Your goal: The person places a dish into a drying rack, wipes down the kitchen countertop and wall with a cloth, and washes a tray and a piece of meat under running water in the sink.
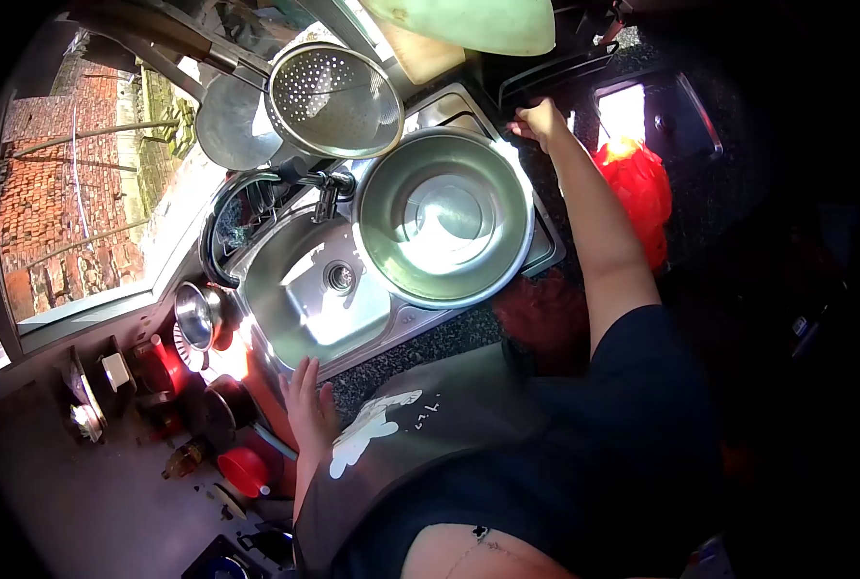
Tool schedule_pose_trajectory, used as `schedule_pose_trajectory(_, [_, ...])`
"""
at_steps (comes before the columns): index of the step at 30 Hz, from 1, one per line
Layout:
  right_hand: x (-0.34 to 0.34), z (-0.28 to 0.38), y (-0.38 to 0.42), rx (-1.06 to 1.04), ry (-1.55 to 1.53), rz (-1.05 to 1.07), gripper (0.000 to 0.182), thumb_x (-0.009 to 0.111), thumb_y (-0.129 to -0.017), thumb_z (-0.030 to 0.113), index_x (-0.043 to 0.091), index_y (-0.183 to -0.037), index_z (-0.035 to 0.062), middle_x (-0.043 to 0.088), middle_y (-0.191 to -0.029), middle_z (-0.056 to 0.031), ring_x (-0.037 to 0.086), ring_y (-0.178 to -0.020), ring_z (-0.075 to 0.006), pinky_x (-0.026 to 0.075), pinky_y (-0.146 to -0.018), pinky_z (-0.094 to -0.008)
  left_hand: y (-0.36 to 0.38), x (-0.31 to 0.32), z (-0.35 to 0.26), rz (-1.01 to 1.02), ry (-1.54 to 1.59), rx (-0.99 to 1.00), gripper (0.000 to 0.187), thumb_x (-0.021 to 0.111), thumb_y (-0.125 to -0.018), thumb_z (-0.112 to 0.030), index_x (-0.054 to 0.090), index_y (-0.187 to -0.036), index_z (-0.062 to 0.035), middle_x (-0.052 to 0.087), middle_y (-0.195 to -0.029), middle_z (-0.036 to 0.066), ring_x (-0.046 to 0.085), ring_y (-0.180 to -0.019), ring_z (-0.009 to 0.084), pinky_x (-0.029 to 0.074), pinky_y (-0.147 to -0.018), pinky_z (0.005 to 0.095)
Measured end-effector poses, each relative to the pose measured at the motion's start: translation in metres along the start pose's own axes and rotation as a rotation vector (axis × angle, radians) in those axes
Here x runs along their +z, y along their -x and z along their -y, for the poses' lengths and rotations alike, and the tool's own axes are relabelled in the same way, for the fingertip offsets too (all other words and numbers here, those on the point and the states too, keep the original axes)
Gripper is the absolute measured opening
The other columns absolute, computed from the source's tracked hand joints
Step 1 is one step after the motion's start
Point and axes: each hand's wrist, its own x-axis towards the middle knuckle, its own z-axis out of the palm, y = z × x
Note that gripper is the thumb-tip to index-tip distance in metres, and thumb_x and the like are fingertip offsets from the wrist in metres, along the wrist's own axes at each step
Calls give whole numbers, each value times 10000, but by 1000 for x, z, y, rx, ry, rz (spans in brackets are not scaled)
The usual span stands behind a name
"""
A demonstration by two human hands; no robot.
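Round steel basin (444,220) over silvery sink's (280,301) edge might tip if bumped; left hand (311,413) loosely extended, right hand's (542,123) grasp unclear.

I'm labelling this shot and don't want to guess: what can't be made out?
All in the head view:
- Right hand: fingers curled and too small to tell whether they hold anything.
- Red bag: contents hidden by the bag itself.
- Basin: it hides what lies directly beneath.
- Pale green object: cut off by the top edge.
- Far right side: details lost in darkness.
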Motion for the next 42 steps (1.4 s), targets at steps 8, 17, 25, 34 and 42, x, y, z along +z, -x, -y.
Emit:
schedule_pose_trajectory(8, [-72, -116, 275, -943, 873, 86, 244, 662, -873, 215, 623, -1077, 86, 632, -1013, -122, 616, -1016, -306, 490, -910, -400, 46, 10, 37, -83, 79, -30, 450, 602, -906, -53, 525, -1350, -37, 574, -1323, 179, 528, -1262, 344, 256, -1158, 523])
schedule_pose_trajectory(17, [-77, -211, 274, -733, 1243, -229, 482, 525, -974, 284, 476, -1443, 186, 349, -1561, -80, 329, -1430, -339, 241, -1170, -522, 89, 7, 54, -100, 136, -34, 477, 620, -894, -50, 527, -1362, -69, 590, -1328, 146, 539, -1271, 314, 243, -1161, 517])
schedule_pose_trajectory(25, [-51, -127, 72, -862, 1412, -225, 494, 475, -986, 374, 468, -1443, 185, 319, -1563, -101, 377, -1367, -374, 315, -1115, -548, 113, 8, 58, 36, 113, -53, 501, 617, -877, -19, 528, -1366, -81, 588, -1324, 154, 544, -1254, 325, 263, -1160, 520])
schedule_pose_trajectory(34, [-25, -234, 284, -610, 1254, -449, 503, 442, -998, 302, 438, -1469, 124, 287, -1594, -123, 246, -1446, -440, 214, -1166, -542, 157, 20, 100, 105, 233, -169, 499, 639, -873, -26, 536, -1357, -93, 604, -1294, 148, 554, -1225, 356, 389, -1099, 453])
schedule_pose_trajectory(42, [148, -260, 431, -920, 1385, 675, 579, 552, -917, 332, 448, -1466, 178, 268, -1596, -110, 126, -1465, -485, 169, -1165, -602, 209, 21, 146, -37, 322, -296, 471, 628, -890, -78, 543, -1353, -110, 614, -1283, 120, 590, -1181, 300, 423, -1059, 468])
